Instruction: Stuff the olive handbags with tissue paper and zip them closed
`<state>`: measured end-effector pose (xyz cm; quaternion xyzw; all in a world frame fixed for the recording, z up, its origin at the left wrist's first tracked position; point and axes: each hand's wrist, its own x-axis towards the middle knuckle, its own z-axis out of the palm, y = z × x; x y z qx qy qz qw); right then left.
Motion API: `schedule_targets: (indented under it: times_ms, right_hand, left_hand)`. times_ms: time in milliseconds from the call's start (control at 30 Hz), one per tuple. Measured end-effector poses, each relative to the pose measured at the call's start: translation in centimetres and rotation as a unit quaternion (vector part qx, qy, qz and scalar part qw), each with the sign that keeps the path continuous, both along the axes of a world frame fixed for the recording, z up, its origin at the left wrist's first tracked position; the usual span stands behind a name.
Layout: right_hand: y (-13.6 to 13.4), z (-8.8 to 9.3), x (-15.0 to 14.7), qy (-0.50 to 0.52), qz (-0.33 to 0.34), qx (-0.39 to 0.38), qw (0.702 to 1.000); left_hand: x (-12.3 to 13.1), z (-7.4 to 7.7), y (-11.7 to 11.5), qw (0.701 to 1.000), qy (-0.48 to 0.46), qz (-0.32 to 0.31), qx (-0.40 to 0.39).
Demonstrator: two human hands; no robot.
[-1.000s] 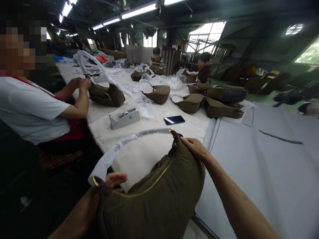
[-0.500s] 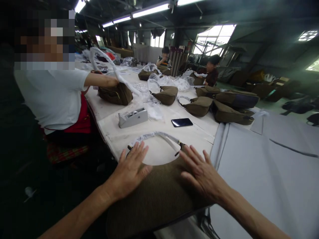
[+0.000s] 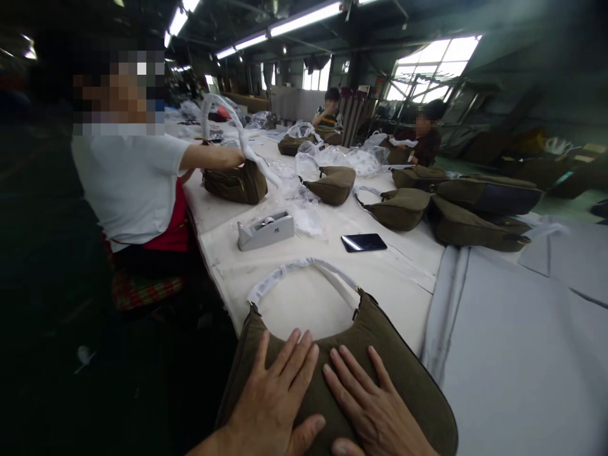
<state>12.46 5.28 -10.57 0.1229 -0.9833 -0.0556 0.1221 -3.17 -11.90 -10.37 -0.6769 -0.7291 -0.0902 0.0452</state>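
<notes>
An olive-brown shoulder bag [image 3: 408, 373] of ribbed fabric lies on the table in front of me. Its curved handle [image 3: 285, 271] is wrapped in white film and points away from me, with gold-coloured metal at both ends. My left hand [image 3: 273, 396] lies flat on the left part of the bag, fingers spread. On the bag's middle, just to the right, my right hand [image 3: 370, 402] also rests flat with its fingers apart. Neither hand grips anything. The bag's near edge is partly hidden by my hands and the bottom of the picture.
A grey tape dispenser [image 3: 266, 231] and a black phone [image 3: 363, 242] lie beyond the bag. Several similar bags [image 3: 401, 208] sit farther right. A co-worker in a white shirt [image 3: 128, 183] handles another bag [image 3: 237, 182] at left. Grey sheets [image 3: 517, 342] cover the right side.
Both my hands have moved nearer to me and closer together, from beside the handle ends down onto the bag's body. More of the bag and its handle now shows.
</notes>
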Motion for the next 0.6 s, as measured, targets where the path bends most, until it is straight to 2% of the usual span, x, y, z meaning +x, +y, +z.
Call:
schedule_targets:
  times_ms: [67, 133, 167, 200, 233, 267, 300, 333, 367, 400, 433, 467, 500, 533, 567, 600]
  right_hand:
    - [0.3, -0.1, 0.1, 0.001, -0.001, -0.030, 1.000]
    - [1.5, 0.5, 0.1, -0.044, -0.019, -0.110, 0.993]
    - [2.4, 0.9, 0.1, -0.056, -0.057, -0.165, 0.983]
    - [3.5, 1.2, 0.2, -0.043, -0.121, -0.222, 0.967]
    - [4.7, 1.5, 0.3, -0.015, -0.207, -0.282, 0.937]
    - [5.8, 1.6, 0.5, 0.014, -0.304, -0.349, 0.886]
    - [6.9, 1.6, 0.8, 0.015, -0.382, -0.421, 0.823]
    - [7.7, 1.7, 1.0, -0.010, -0.430, -0.490, 0.758]
    - [8.2, 1.8, 1.3, -0.060, -0.443, -0.555, 0.701]
    - [8.5, 2.2, 1.4, -0.117, -0.428, -0.616, 0.652]
    - [8.7, 2.8, 1.5, -0.152, -0.399, -0.663, 0.615]
    - [8.8, 3.7, 1.6, -0.154, -0.369, -0.696, 0.596]
    - [8.9, 4.8, 1.5, -0.121, -0.348, -0.717, 0.592]
    - [9.0, 6.0, 1.4, -0.067, -0.328, -0.730, 0.595]
    - [9.3, 7.3, 1.4, 0.000, -0.315, -0.727, 0.610]
    - [9.7, 8.3, 1.5, 0.066, -0.315, -0.700, 0.637]
  left_hand:
    - [-0.5, -0.3, -0.3, 1.000, -0.014, 0.022, 0.008]
    - [-1.3, -0.2, -0.7, 0.997, -0.070, 0.041, -0.019]
    - [-1.7, -0.1, -1.0, 0.992, -0.103, 0.074, -0.022]
    - [-2.2, 0.0, -1.3, 0.981, -0.137, 0.135, -0.006]
    - [-2.5, 0.1, -1.7, 0.959, -0.183, 0.215, 0.025]
    - [-2.7, 0.1, -2.2, 0.919, -0.253, 0.299, 0.055]
    - [-2.9, 0.2, -2.7, 0.857, -0.354, 0.367, 0.074]
    - [-2.9, 0.4, -3.2, 0.775, -0.478, 0.405, 0.080]
    - [-3.0, 0.7, -3.5, 0.682, -0.605, 0.405, 0.073]
    - [-3.1, 1.2, -3.8, 0.593, -0.707, 0.380, 0.065]
    - [-3.3, 1.9, -3.8, 0.525, -0.773, 0.350, 0.070]
    - [-3.8, 2.9, -3.6, 0.489, -0.802, 0.328, 0.097]
    - [-4.4, 3.9, -3.3, 0.482, -0.805, 0.314, 0.143]
    - [-5.2, 5.0, -2.6, 0.495, -0.790, 0.303, 0.199]
    - [-6.1, 6.0, -1.9, 0.515, -0.769, 0.283, 0.251]
    - [-7.0, 6.8, -1.0, 0.541, -0.749, 0.258, 0.282]
